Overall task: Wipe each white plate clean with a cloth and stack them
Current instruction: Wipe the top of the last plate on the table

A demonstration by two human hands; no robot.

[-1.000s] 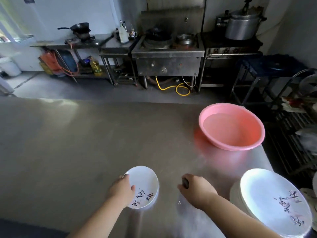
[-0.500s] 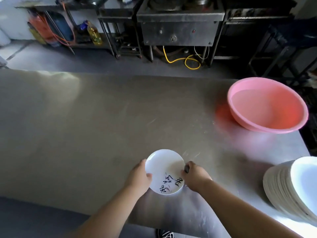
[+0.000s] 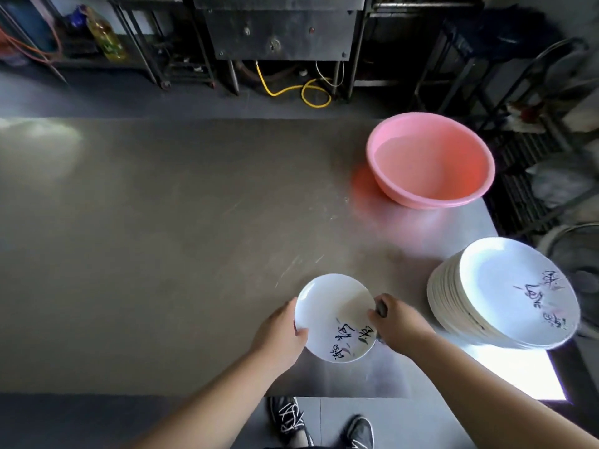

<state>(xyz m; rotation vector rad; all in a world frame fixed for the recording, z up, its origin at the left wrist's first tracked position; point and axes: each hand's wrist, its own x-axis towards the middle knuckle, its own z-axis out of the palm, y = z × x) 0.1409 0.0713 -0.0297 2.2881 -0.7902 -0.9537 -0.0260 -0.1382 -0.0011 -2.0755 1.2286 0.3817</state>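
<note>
A small white plate [image 3: 330,311] with black scribbles on its near part is held over the steel table [image 3: 162,238]. My left hand [image 3: 280,333] grips its left rim. My right hand [image 3: 397,324] is closed on a small dark cloth [image 3: 382,308], of which only a grey bit shows, pressed at the plate's right rim. To the right stands a tall stack of white plates [image 3: 505,291]; its top plate carries the same scribbles.
A pink basin [image 3: 431,158] with water sits at the table's far right. The table's right edge runs just past the stack. Stove frames, a yellow hose [image 3: 301,90] and racks stand beyond the table. My shoes [image 3: 288,416] show below the near edge.
My right hand has moved left from the table onto the plate's right rim. The plate is now held between both hands. The camera has tilted further down.
</note>
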